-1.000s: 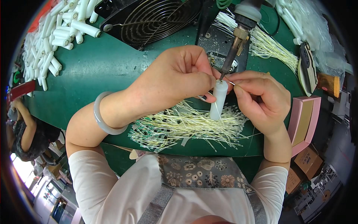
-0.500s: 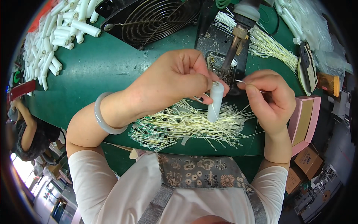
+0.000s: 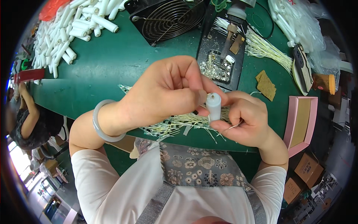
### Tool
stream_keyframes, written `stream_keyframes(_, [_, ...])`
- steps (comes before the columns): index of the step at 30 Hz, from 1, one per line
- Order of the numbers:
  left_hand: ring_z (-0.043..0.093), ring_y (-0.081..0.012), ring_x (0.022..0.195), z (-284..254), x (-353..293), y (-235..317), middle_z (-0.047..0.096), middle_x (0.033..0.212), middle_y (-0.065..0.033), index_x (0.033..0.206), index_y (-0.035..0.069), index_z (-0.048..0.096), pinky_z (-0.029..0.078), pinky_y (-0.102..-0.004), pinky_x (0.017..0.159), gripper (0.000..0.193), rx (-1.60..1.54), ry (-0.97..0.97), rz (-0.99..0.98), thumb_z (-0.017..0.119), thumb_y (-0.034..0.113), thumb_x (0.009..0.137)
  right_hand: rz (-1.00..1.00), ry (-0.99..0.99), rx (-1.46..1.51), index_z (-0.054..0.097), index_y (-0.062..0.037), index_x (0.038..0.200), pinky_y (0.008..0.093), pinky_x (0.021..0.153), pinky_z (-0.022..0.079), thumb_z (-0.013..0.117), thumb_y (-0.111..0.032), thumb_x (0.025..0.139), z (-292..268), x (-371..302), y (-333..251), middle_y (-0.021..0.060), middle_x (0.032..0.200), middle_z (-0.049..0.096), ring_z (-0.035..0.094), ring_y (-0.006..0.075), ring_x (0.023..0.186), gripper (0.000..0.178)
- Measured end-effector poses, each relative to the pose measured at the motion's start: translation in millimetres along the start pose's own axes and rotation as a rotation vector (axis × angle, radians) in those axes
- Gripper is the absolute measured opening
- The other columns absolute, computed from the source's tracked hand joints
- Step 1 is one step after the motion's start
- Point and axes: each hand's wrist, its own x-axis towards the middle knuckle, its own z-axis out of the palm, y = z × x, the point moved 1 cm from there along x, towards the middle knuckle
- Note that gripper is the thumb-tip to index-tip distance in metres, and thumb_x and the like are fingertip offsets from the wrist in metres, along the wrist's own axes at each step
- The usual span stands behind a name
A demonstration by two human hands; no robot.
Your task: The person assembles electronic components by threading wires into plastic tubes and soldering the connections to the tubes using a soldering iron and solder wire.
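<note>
A white cylindrical battery (image 3: 214, 109) stands nearly upright between my hands, its metal end facing up. My left hand (image 3: 169, 87) is closed around it from the left, thumb and forefinger pinched at the top end; whatever sits in that pinch is mostly hidden. From the right, my right hand (image 3: 250, 117) is closed, its fingertips and thumb against the battery's side. A thin silvery wire (image 3: 232, 127), seemingly solder, passes through its fingers. Under both hands lies a heap of pale yellow wires (image 3: 177, 125) with small green circuit boards, partly covered.
Beyond my hands, a soldering iron (image 3: 232, 30) points down over a black tray (image 3: 203, 56) with solder scraps. A brown sponge (image 3: 266, 86) and pink box (image 3: 313, 125) lie right. Further back are a black fan (image 3: 169, 22), piled white batteries (image 3: 71, 33) and bundled wires (image 3: 264, 48). Another person's arm (image 3: 30, 106) shows left.
My right hand has come left and down from beside the iron's tip to the battery. The battery has moved slightly nearer, away from the iron. The view has shifted a little.
</note>
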Motion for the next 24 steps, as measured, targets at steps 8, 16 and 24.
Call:
stream_keyframes(8, [0.062, -0.0226, 0.081, 6, -10, -3, 0.057, 0.096, -0.0285, 0.073, 0.004, 0.039, 0.053, -0.0236, 0.063, 0.009, -0.056, -0.017, 0.003, 0.045, -0.001, 0.077, -0.072, 0.044, -0.031, 0.037, -0.0087, 0.055, 0.0251, 0.040, 0.040, 0.076, -0.007, 0.059, 4, -7, -9, 0.0105, 0.077, 0.060, 0.054, 0.0171, 0.051, 0.040])
stream_keyframes(16, [0.062, -0.0229, 0.084, 9, -24, -5, 0.057, 0.099, -0.0274, 0.075, 0.005, 0.041, 0.053, -0.0244, 0.065, 0.008, -0.081, -0.022, 0.048, 0.045, -0.002, 0.077, -0.149, 0.058, -0.028, 0.038, -0.0086, 0.054, 0.0241, 0.040, 0.040, 0.077, -0.007, 0.059, 7, -11, -15, 0.0113, 0.079, 0.061, 0.054, 0.0146, 0.051, 0.039])
stream_keyframes(24, [0.061, -0.0211, 0.082, 11, -27, -9, 0.057, 0.099, -0.0266, 0.074, 0.005, 0.043, 0.052, -0.0249, 0.066, 0.006, -0.103, -0.039, 0.058, 0.045, -0.001, 0.077, -0.148, 0.056, -0.013, 0.038, -0.0089, 0.054, 0.0233, 0.040, 0.041, 0.078, -0.006, 0.058, 12, -15, -14, 0.0116, 0.081, 0.061, 0.054, 0.0137, 0.051, 0.040])
